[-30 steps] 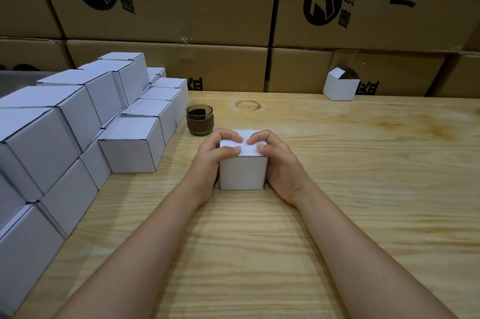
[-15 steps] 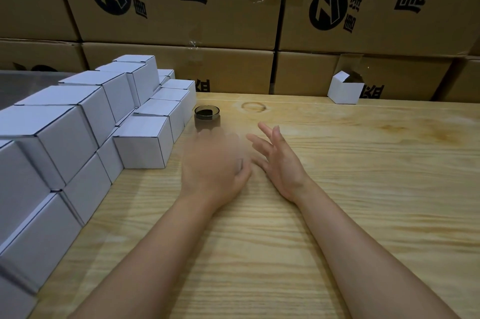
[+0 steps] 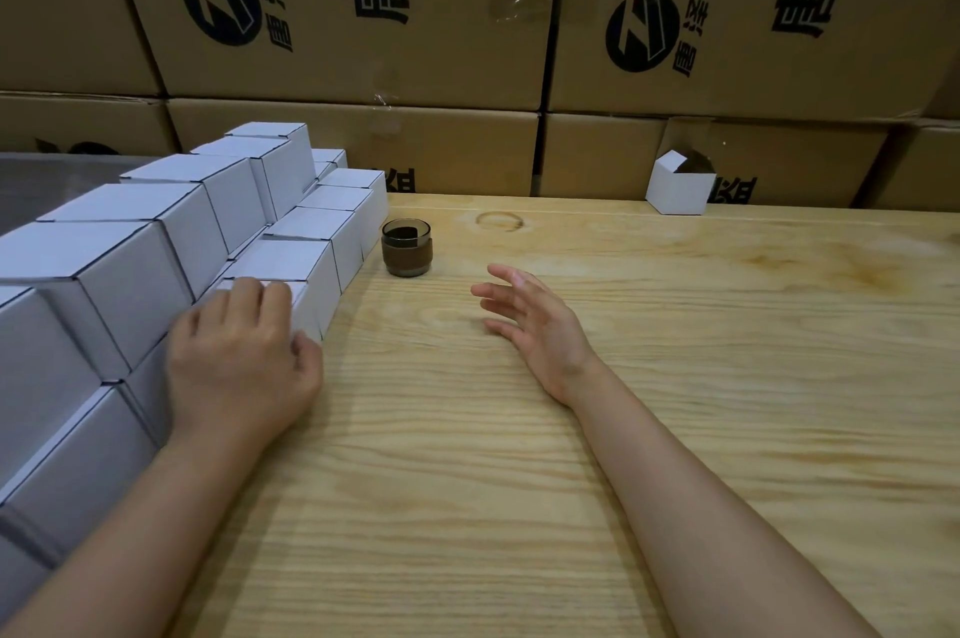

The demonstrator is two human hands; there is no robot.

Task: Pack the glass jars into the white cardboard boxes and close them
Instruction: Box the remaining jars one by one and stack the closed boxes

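A single camera, worn on the person's head, looks forward and down over a wooden table (image 3: 675, 377). The glass jar (image 3: 407, 247) stands a little left of the middle of the frame, in its upper half. Behind the jar the view reaches a wall of brown cartons (image 3: 337, 13), which fills the top. Left of the jar a stack of white boxes (image 3: 156, 247) runs out to the left edge. Nearer than the jar, both forearms enter from the bottom edge. The left hand (image 3: 239, 362), gripping a white box (image 3: 307, 307), and the right hand (image 3: 535, 325), fingers spread, lie close below the lens. The wide lens bows straight lines near the edges.
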